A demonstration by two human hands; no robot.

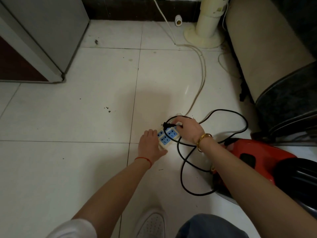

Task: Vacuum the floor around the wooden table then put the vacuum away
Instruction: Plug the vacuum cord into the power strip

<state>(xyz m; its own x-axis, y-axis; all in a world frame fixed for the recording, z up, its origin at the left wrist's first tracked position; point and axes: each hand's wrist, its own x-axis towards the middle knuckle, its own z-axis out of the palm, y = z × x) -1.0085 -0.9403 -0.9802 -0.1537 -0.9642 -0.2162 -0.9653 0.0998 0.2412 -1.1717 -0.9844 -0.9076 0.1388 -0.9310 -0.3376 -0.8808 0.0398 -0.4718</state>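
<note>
Our right hand [186, 130] pinched the black plug [169, 125], held just above the far end of the strip [167, 137] with its prongs pointing left, body lying left-right — not seated in any socket. Our left hand [151, 145] lay flat, fingers straight, steadying the strip's near left edge; the strip ran diagonally away to the right. The cord [181, 169] looped back to the red vacuum [257, 158] on the floor, at our right.

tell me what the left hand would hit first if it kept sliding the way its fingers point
The left hand lies flat on the floor with fingers pointing up and right, already at the edge of the power strip. Going on, it would push into that strip first; beyond it is the right hand pinching the black plug.
</note>
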